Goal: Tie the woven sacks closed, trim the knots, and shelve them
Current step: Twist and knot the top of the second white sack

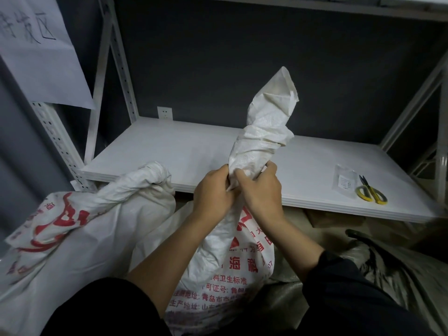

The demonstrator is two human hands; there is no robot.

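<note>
Sack (232, 258), white woven with red print, stands on the floor in front of the shelf, between the person's forearms. Its neck (264, 127) is twisted into a tight rope that rises upright above the hands and tips a little to the right.

Left hand (213, 190): fingers curled round the neck at its base, knuckles toward me, forearm coming up from low left. Right hand (260, 190): wrapped round the same neck just beside the left and touching it, thumb side toward the other hand, fingertips hidden behind the cloth. Both wrists are raised and both sleeves are dark.

Second sack (80, 238): same white weave and red print, slumped to the left. Its neck is also twisted and lies up against the front edge of the shelf board. Cannot tell whether it is knotted.

Shelf board (194, 151): white and flat, set in a pale metal rack with punched uprights (123, 69). Scissors (371, 194) with yellow handles lie near the board's right front corner, blades pointing away. A small clear packet (345, 183) lies just beside them.

Room: dark grey wall behind the rack, with a white wall socket (164, 113) just above the board at the back. A paper sign (41, 52) with handwritten characters hangs on the left upright. Crumpled grey plastic (388, 275) lies on the floor at the right.
</note>
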